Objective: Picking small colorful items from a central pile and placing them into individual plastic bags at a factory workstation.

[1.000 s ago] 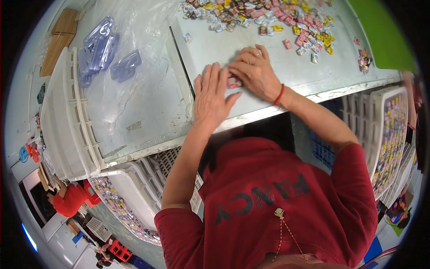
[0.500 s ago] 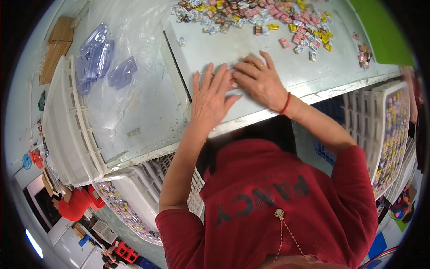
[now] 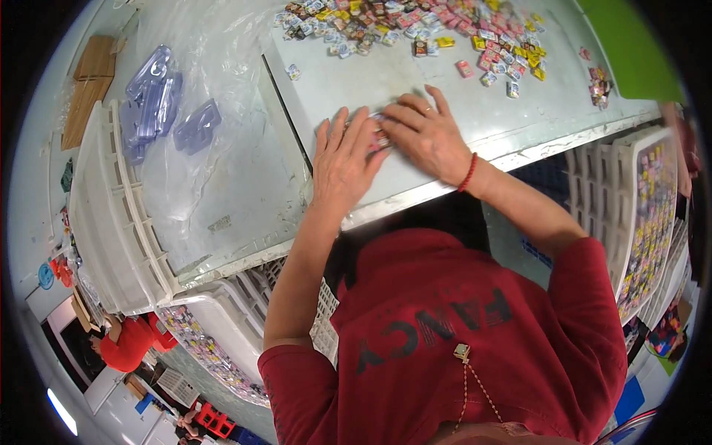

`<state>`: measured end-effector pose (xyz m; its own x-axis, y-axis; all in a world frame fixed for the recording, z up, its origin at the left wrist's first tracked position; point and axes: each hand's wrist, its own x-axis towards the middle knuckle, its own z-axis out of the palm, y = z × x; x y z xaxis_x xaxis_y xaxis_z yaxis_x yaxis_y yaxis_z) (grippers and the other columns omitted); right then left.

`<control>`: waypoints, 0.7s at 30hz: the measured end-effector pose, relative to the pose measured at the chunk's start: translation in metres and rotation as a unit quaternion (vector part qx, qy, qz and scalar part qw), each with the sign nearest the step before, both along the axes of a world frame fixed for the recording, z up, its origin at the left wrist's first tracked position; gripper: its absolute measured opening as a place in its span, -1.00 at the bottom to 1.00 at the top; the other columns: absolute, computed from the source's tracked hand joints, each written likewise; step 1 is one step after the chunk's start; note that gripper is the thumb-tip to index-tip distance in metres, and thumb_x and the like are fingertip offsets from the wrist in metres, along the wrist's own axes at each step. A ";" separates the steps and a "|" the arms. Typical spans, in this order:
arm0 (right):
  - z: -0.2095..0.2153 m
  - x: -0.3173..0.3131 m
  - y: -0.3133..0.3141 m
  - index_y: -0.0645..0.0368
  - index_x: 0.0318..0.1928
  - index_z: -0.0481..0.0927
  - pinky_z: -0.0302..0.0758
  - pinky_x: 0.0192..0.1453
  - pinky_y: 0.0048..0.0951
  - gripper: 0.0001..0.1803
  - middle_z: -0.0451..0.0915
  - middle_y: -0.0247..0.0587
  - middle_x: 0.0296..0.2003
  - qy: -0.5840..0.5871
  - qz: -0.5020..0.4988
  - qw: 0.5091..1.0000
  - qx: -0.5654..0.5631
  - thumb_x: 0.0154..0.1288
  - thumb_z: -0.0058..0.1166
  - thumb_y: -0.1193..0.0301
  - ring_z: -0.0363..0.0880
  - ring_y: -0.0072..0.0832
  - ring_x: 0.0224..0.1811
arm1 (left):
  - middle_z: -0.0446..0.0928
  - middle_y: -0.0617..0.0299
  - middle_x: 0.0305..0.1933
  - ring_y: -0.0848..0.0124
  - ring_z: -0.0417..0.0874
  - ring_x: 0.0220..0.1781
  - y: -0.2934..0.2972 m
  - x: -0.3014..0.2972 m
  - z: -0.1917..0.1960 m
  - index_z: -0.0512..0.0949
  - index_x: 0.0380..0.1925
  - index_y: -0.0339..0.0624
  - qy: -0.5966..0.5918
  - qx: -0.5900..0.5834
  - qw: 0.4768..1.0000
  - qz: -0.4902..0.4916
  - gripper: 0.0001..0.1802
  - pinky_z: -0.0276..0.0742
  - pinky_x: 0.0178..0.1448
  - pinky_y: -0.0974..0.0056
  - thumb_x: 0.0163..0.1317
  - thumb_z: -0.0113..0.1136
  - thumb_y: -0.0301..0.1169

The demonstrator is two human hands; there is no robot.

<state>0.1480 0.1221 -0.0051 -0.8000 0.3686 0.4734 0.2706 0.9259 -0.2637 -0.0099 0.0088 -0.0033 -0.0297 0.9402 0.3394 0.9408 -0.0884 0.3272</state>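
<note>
Packets [image 3: 378,139] are lying on the white table [image 3: 341,85] near its front edge, right between your hands, with only a little pink and dark wrapping peeking out past your fingers. Your left hand [image 3: 343,172] is resting palm down, nearly flat and open, its fingers pointing away from you and slightly fanned, its thumb jutting right, just beside the packets. Whether it is gripping any of them, I can't tell.

Over on the other side, your right hand [image 3: 430,141] is coming in at a slant, its back facing up and its wrist angling left. Most of its fingers are bending toward your left hand, arching over the packets, while the outermost finger is sticking up and apart. The fingertips are hiding, so how tightly they are closing I can't tell. A ring [image 3: 429,110] is sitting on one finger, and a red bracelet [image 3: 468,173] is circling that wrist. Both forearms are leaning in over the table's edge, elbows spreading wide.

Beyond your hands, a colourful pile [image 3: 415,22] of small packets is spreading across the far side, and clear plastic trays [image 3: 154,107] are lying well to your left on a plastic sheet [image 3: 222,74].
</note>
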 end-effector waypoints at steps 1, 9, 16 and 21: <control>0.001 0.000 0.000 0.07 -0.13 0.65 0.15 0.36 0.01 -0.75 0.54 -0.36 -0.03 0.000 0.000 1.000 0.001 0.14 0.16 0.38 0.41 -0.34 0.14 | 0.40 0.12 0.26 0.02 0.35 0.30 0.000 0.000 -0.001 0.48 0.05 -0.23 0.000 0.001 1.000 0.000 -0.45 0.18 0.34 -0.12 0.03 0.33 -0.27; -0.001 0.000 0.001 0.08 -0.13 0.64 0.20 0.33 0.00 -0.75 0.54 -0.36 -0.03 0.012 0.009 1.000 -0.009 0.14 0.18 0.37 0.42 -0.35 0.14 | 0.43 0.12 0.24 0.03 0.38 0.27 -0.002 0.000 -0.003 0.50 0.04 -0.26 0.027 0.020 0.999 0.000 -0.45 0.22 0.31 -0.10 0.01 0.34 -0.29; -0.001 0.000 0.004 0.08 -0.04 0.59 0.25 0.30 -0.06 -0.70 0.55 -0.27 -0.03 0.018 0.002 1.000 -0.014 0.19 0.16 0.38 0.43 -0.33 0.14 | 0.30 0.07 0.34 -0.01 0.23 0.38 -0.001 -0.001 0.006 0.40 0.17 -0.30 0.005 -0.039 0.999 -0.022 -0.26 0.13 0.35 -0.14 0.04 0.33 -0.10; 0.011 0.020 0.013 0.23 0.14 0.45 0.34 0.27 -0.31 -0.64 0.52 -0.08 0.07 0.146 -0.058 0.929 -0.334 0.37 0.00 0.43 0.48 -0.26 0.16 | 0.19 0.05 0.41 -0.05 0.10 0.45 -0.005 -0.001 0.007 0.28 0.26 -0.30 0.033 -0.072 0.997 0.001 -0.11 0.00 0.39 -0.22 0.03 0.31 0.03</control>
<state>0.1685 0.1356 0.0063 -0.6096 0.7344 0.2984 0.1858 0.4984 -0.8468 -0.0113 0.0039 0.0034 -0.0139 0.9792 0.2022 0.9606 -0.0430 0.2746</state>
